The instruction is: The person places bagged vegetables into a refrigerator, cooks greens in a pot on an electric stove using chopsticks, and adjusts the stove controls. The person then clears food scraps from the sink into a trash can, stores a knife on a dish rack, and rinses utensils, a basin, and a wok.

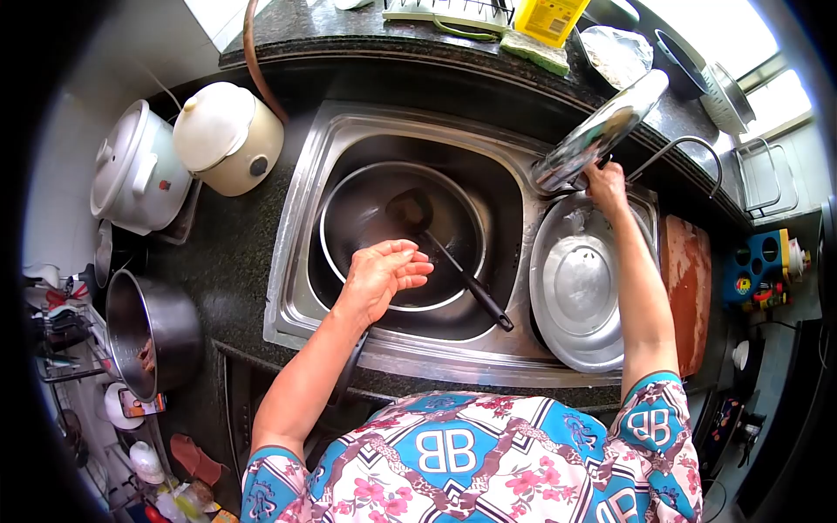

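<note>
Over the near side of the sink, my left hand (390, 272) is open and holds nothing, its fingers loosely stretched. Beneath it a wide dark pan (353, 222) lies in the steel sink (307, 187), its handle reaching toward me past my left wrist. A spatula or ladle with a black handle (478, 292) leans in the pan; its dark head is hard to make out. My right hand (605, 185) is closed around the handle of a shiny metal lid (602, 131), tilted up on edge at the back right. Below that arm sits an oval metal basin (558, 301) on the drainboard.
A reddish-brown board (684, 296) lies right of the drainboard. A cream cooker (248, 144), a white cooker (139, 174) and a deep steel pot (174, 331) stand at left. On the raised back ledge are a sponge (534, 52), a yellow container (551, 19) and bowls.
</note>
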`<state>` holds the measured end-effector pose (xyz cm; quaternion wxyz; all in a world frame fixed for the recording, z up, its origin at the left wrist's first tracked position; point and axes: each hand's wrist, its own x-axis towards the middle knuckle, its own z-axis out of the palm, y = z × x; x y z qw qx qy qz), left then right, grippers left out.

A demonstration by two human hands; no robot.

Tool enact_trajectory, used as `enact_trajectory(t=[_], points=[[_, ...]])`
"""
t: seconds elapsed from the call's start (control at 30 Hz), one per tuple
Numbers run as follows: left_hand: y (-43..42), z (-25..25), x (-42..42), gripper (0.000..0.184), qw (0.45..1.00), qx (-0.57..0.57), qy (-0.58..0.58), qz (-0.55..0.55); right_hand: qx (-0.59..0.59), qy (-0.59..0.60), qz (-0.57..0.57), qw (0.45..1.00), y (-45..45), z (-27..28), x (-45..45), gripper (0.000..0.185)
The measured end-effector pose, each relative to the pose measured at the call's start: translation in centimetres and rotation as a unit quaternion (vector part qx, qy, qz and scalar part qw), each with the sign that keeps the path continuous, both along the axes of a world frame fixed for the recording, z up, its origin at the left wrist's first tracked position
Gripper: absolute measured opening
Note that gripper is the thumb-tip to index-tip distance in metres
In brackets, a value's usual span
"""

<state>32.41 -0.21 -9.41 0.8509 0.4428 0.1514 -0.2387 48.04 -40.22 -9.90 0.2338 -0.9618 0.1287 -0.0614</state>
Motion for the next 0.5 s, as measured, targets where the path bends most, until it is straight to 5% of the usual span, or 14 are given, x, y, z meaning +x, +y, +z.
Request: enact_trajectory(t=[0.03, 0.1, 0.2, 0.5], points=[[0.1, -0.1, 0.1, 0.015, 1.000, 0.002, 0.005, 0.002, 0.099, 0.066, -0.077, 0.990, 1.0, 1.9, -0.2, 0.030], [0.2, -0.3, 0.3, 0.016, 1.000, 0.005, 0.010, 0.004, 0.076, 0.054, -0.081, 0.992, 1.4, 1.7, -0.4, 0.026], [0.3, -0.6, 0.3, 0.012, 0.999, -0.007, 0.018, 0.026, 0.286, -0.038, -0.106, 0.952, 1.9, 0.6, -1.4, 0.022], [-1.9, -2.2, 0.5, 0.017, 0.997, -0.020, 0.068, -0.012, 0.512, -0.161, -0.139, 0.832, 3.4, -1.9, -4.0, 0.020]])
